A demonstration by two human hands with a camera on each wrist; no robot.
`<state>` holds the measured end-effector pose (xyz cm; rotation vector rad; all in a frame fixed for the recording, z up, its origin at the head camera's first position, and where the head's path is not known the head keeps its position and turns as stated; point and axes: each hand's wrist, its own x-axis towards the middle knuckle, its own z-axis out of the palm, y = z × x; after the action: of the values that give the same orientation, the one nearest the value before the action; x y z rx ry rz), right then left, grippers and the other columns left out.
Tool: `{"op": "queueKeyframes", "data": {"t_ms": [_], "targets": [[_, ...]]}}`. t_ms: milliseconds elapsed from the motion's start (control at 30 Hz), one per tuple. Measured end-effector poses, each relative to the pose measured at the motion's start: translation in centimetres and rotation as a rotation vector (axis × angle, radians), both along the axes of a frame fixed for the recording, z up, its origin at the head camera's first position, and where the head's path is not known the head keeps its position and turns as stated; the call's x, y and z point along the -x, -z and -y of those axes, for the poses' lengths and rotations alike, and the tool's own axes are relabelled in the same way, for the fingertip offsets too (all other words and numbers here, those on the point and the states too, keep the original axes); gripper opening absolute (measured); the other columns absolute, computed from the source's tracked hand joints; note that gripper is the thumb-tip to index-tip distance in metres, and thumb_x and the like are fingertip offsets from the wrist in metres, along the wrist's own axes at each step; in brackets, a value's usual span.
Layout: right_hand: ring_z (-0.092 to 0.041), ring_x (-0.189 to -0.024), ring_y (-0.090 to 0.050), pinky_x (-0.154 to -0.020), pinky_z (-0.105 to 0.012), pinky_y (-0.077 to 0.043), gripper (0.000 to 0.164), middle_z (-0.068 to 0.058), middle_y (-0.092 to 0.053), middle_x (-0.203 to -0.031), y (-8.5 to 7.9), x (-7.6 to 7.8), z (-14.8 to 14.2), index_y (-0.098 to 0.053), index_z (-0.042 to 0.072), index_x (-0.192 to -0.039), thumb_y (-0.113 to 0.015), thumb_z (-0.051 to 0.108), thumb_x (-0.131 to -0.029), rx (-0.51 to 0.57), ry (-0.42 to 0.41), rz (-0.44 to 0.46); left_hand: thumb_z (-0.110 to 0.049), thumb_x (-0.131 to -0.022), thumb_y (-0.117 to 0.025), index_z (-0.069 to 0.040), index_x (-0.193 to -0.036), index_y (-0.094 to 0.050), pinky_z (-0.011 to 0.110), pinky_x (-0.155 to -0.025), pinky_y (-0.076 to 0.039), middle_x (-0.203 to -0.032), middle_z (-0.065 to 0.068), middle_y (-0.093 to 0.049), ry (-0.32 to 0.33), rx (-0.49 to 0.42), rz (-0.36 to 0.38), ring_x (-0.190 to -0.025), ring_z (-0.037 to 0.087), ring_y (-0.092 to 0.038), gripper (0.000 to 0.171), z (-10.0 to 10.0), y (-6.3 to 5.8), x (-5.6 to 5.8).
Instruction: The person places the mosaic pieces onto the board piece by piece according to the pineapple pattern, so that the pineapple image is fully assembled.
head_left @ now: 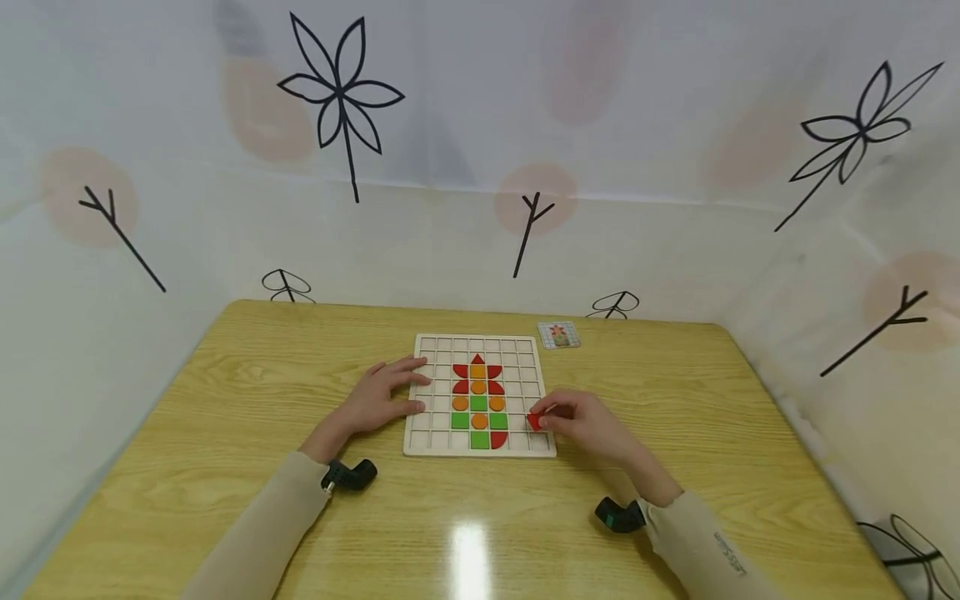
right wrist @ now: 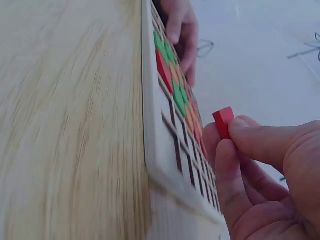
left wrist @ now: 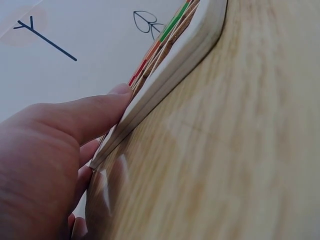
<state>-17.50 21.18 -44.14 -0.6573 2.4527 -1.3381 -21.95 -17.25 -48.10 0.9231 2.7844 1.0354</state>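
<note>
A pale wooden grid board (head_left: 441,442) lies on the table, with red, orange and green flat blocks set in its squares as a flower-like figure. My left hand (head_left: 375,398) rests at the board's left edge, fingers stretched over the rim; its thumb (left wrist: 107,110) touches the board's side in the left wrist view. Over the board's lower right part, my right hand (head_left: 588,423) pinches a small red block (right wrist: 224,121) between thumb and fingers. Lowest in the figure sit a green square (head_left: 480,440) and a red quarter-round block (head_left: 498,439).
A small picture card (head_left: 558,335) showing a similar flower lies behind the board's far right corner. The wooden table (head_left: 300,533) extends around the board, with a patterned cloth wall (head_left: 450,233) behind it. Dark wrist cameras (head_left: 621,515) are strapped to both sleeves.
</note>
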Motion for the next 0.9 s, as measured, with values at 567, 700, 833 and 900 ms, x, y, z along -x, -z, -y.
{"op": "queueKeyframes", "data": {"t_ms": [567,700,833,900], "targets": [[-0.016,-0.091,-0.064,-0.081,-0.028,-0.054,0.010,-0.001,-0.066,-0.100,-0.2,0.5,8.4,-0.067,0.006,-0.104,-0.069,0.007,-0.094,0.055,-0.103,-0.064,-0.034,-0.091,-0.073,-0.014,-0.127,-0.068,0.058,-0.116,-0.014,-0.155,0.005,-0.042,-0.002,-0.023,-0.006,-0.147,0.027,-0.030,0.041,0.0,0.3,0.1],[-0.013,-0.084,-0.063,-0.078,-0.028,-0.054,0.007,0.005,-0.068,-0.092,0.2,0.6,9.6,-0.072,0.009,-0.097,-0.074,0.008,-0.091,0.034,-0.075,-0.072,-0.034,-0.091,-0.073,-0.014,-0.127,-0.068,0.058,-0.115,-0.014,-0.155,0.005,-0.042,-0.003,-0.027,-0.009,-0.146,0.027,-0.030,0.041,0.0,0.4,0.2],[-0.009,-0.082,-0.061,-0.076,-0.027,-0.053,0.003,0.010,-0.068,-0.090,0.6,0.7,10.4,-0.074,0.012,-0.092,-0.073,0.010,-0.091,0.003,-0.108,-0.140,-0.033,-0.091,-0.074,-0.014,-0.126,-0.069,0.059,-0.115,-0.014,-0.154,0.006,-0.043,-0.002,-0.039,-0.011,-0.146,0.028,-0.030,0.041,0.0,0.3,0.1],[-0.008,-0.082,-0.062,-0.076,-0.027,-0.053,0.004,0.010,-0.068,-0.089,0.8,0.8,10.8,-0.074,0.012,-0.091,-0.073,0.009,-0.092,0.000,-0.132,-0.184,-0.033,-0.091,-0.074,-0.013,-0.126,-0.069,0.059,-0.115,-0.014,-0.154,0.007,-0.043,-0.003,-0.042,-0.011,-0.146,0.028,-0.030,0.041,0.0,0.2,0.1]]}}
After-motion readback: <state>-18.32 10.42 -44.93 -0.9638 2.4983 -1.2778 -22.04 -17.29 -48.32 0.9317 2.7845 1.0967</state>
